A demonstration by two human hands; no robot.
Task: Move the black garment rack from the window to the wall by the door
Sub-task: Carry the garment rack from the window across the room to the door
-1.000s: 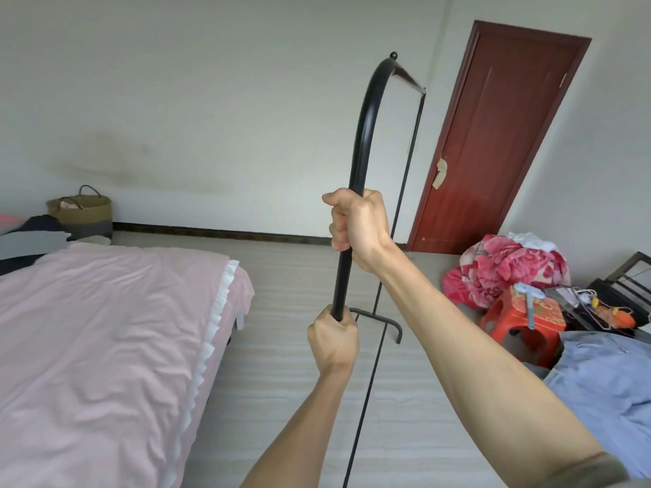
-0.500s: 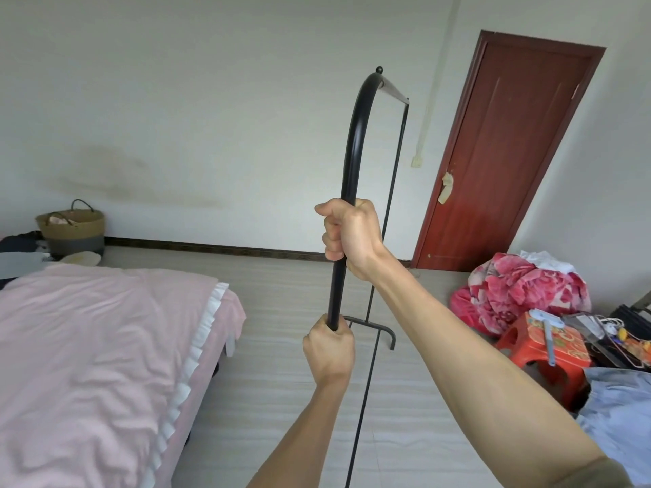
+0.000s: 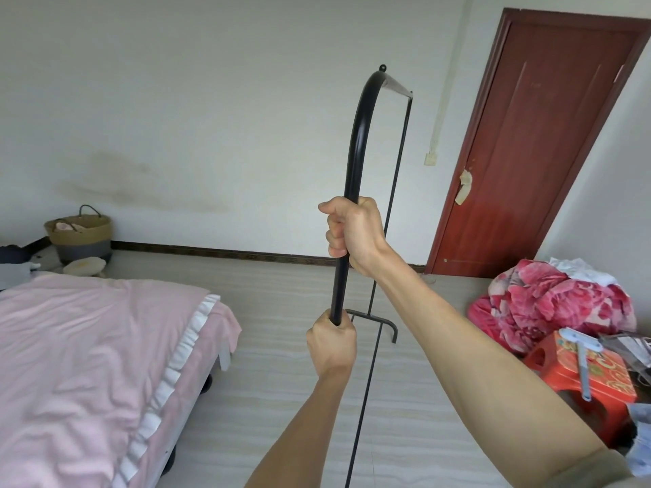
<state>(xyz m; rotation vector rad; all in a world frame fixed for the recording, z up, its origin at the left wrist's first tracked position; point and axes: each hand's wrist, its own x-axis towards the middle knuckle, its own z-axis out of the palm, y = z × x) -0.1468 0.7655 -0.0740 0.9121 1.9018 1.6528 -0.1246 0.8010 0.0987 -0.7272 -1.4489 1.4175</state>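
Note:
The black garment rack [image 3: 358, 142] is a thin metal frame held upright in front of me, its near upright curving over at the top. My right hand [image 3: 352, 234] is closed around that upright at mid height. Below it, my left hand [image 3: 330, 341] grips the same tube. The rack's far upright and a curved foot [image 3: 385, 324] show behind my hands, above the pale floor. A red-brown door [image 3: 535, 146] stands shut at the right, with white wall to its left.
A bed with pink sheets [image 3: 88, 364] fills the left. A woven basket [image 3: 79, 234] stands by the far wall. At the right lie a pink flowered blanket pile [image 3: 560, 304] and a red stool [image 3: 591, 378] with clutter.
The view has shifted toward the far wall and door, which look closer. Both hands keep the same grip on the rack, and the bed has slid left in view.

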